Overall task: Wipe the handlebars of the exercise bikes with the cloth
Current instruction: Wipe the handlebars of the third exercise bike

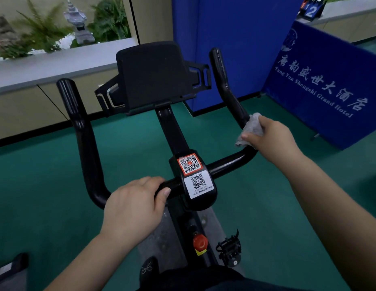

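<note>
A black exercise bike handlebar curves up on both sides of a centre clamp with two QR stickers. My right hand grips a grey cloth wrapped round the right bar at its bend. My left hand grips the cross bar just left of the clamp, thumb on top. The right bar's upper end stands bare above the cloth.
A black tablet holder rises on a stem ahead of the clamp. Below it sit a red knob and a pedal. A blue banner stands to the right, a blue panel behind, a pale ledge with plants at left. Green floor all round.
</note>
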Available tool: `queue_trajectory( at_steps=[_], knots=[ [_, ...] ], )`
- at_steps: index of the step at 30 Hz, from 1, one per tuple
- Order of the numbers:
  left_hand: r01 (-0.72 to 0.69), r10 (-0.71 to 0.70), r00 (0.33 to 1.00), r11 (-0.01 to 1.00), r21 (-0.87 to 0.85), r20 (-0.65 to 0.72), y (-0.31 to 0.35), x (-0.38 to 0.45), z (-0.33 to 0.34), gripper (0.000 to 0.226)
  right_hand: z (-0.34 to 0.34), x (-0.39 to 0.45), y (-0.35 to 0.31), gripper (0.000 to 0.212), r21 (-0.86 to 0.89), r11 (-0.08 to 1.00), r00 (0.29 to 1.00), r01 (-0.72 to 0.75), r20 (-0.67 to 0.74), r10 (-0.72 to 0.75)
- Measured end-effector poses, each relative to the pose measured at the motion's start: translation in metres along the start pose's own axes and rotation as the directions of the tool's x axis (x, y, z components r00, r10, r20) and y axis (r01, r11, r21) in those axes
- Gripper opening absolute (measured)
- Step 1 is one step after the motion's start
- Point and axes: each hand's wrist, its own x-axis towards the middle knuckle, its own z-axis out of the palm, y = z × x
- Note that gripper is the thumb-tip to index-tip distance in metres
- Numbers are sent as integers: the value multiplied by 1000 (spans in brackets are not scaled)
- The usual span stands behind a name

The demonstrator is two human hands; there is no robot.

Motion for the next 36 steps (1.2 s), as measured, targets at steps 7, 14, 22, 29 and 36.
queue_trajectory(
  at_steps=[7, 14, 22, 29, 36],
  knots=[
    [-14, 14, 1000, 1000, 11, -19, 0, 1, -1, 36, 16, 59, -17, 56, -95, 993, 997, 66, 33, -63],
    [-13, 14, 1000, 1000, 12, -19, 0, 0, -2, 34, 22, 100, -40, 58, -61, 987, 988, 151, 40, -149],
    [-18, 18, 1000, 1000, 15, -13, -1, 1, -2, 31, 25, 140, -78, 45, 164, 961, 973, 225, -95, -212],
    [-28, 28, 999, 1000, -2, -29, -3, 1, 0, 29, 19, 172, -111, 43, 252, 914, 941, 317, -202, -271],
    [-14, 14, 1000, 1000, 7, -28, -2, 1, 0, 30, 18, 176, -107, 55, 149, 952, 961, 266, -117, -250]
  ],
)
